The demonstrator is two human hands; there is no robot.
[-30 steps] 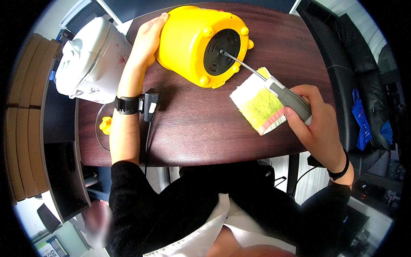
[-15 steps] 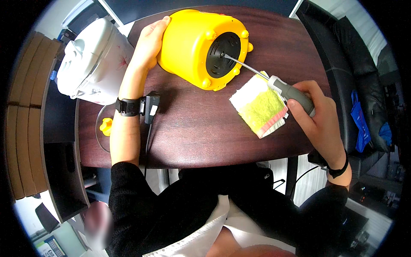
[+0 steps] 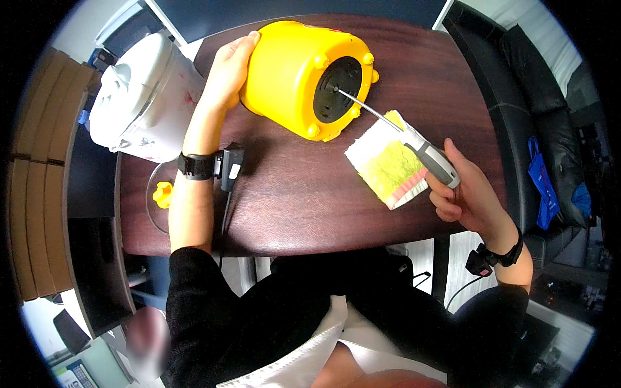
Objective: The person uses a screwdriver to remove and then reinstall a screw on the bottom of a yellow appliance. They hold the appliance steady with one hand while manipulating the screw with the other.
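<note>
My left hand (image 3: 229,74) grips the side of a yellow plastic appliance body (image 3: 281,77) lying on its side on the dark wood table (image 3: 284,194). Its black vented base plate (image 3: 330,103) faces right, among yellow feet. My right hand (image 3: 466,200) holds a grey-and-white screwdriver (image 3: 435,161) by the handle, thumb raised off it and fingers curled underneath. The screwdriver's tip is at the middle of the black plate. Under its handle lies a folded yellow, white and pink cloth (image 3: 385,171).
A white lidded pot (image 3: 142,103) stands at the left. Near it are a glass lid (image 3: 152,216) with a yellow knob (image 3: 162,194). Cardboard boxes (image 3: 35,220) line the far left. A black couch (image 3: 511,97) with a blue bag (image 3: 543,187) is at the right.
My right thumb has lifted off the handle and my fingers have shifted around under it. The yellow body and my left hand have moved slightly down and right.
</note>
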